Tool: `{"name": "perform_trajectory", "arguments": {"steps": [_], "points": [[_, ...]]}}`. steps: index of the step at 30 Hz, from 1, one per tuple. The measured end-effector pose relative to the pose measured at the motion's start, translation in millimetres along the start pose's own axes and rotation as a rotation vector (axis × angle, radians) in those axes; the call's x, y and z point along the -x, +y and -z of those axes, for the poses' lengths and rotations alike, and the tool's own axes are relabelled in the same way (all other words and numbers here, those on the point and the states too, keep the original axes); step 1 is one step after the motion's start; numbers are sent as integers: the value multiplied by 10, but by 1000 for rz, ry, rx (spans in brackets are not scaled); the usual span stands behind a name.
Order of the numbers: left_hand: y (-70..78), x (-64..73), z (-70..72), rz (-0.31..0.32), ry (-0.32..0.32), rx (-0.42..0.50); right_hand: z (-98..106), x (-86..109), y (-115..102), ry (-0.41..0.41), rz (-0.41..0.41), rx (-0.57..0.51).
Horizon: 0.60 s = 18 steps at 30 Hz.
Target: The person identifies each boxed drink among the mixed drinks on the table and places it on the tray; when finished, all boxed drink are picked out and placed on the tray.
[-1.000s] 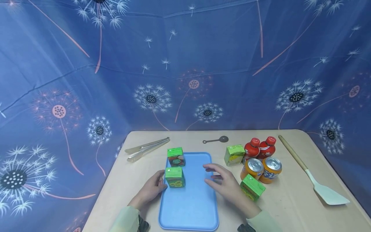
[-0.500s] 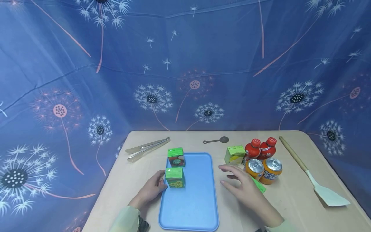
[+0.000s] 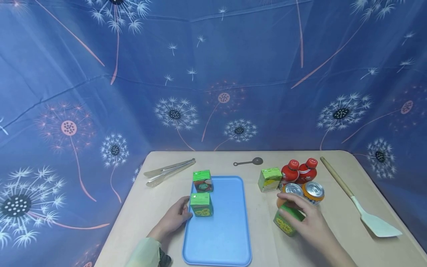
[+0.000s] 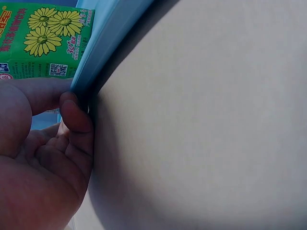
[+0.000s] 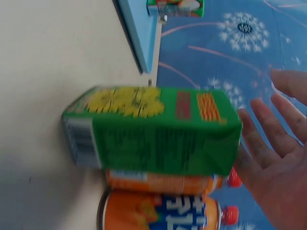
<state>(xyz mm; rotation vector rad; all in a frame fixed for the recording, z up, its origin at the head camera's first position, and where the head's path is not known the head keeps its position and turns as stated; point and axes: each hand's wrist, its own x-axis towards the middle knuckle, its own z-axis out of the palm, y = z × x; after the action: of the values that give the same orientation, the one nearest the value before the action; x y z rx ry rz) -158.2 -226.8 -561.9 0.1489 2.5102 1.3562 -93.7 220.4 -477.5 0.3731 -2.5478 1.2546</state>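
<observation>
My left hand (image 3: 174,217) is at the left rim of a blue tray (image 3: 227,237), and in the left wrist view the thumb and fingers pinch that rim. On the tray's left side stand two green drink cartons: one with yellow flowers (image 3: 201,205), the other with a reddish-brown front (image 3: 202,181). Over on the right, my right hand (image 3: 308,218) hovers at the top of another green flower-printed carton (image 3: 284,224), partly covering it. In the right wrist view its fingers are spread beside the top end of this carton (image 5: 158,132), not closed round it.
Behind that carton stand two orange cans (image 3: 313,191) and two red-capped bottles (image 3: 307,170). A yellow-green carton (image 3: 269,180) is left of them. A spatula (image 3: 358,205) lies at right, tongs (image 3: 170,172) at back left, and a dark spoon (image 3: 248,161) at the back.
My right hand has moved right from over the tray to the green carton beside the cans. My left hand has stayed at the tray's rim.
</observation>
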Motion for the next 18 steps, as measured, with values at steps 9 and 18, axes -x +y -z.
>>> {"name": "perform_trajectory", "arguments": {"steps": [9,18], "points": [[33,19,-8,6,3,3,131,127,155,62,-25,45],[20,18,-9,1,5,12,178,258,305,45,-139,39]]}}
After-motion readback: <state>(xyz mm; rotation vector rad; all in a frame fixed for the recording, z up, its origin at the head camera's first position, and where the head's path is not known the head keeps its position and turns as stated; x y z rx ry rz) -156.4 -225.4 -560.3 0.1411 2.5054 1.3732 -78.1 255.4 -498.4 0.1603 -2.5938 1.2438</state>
